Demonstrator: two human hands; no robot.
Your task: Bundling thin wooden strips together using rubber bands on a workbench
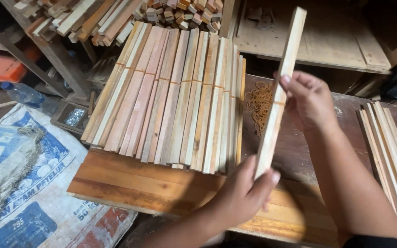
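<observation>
Your left hand (242,195) and right hand (309,98) are bare, with no gloves, rings or watch showing. Both forearms are uncovered; a dark sleeve edge shows only near your right elbow. Fingernails are short, unpainted.

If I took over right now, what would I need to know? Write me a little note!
Left hand: grips the bottom end of a slim bundle of wooden slats, held upright and tilted.
Right hand: at the bundle's middle, fingers on a rubber band that circles it.
Nearby: loose rubber bands lie on the workbench; banded bundles are stacked to the left; unbanded slats lie to the right.
Done: many bundles banded, this one banded at the middle.
Left: the loose slats on the right.
</observation>
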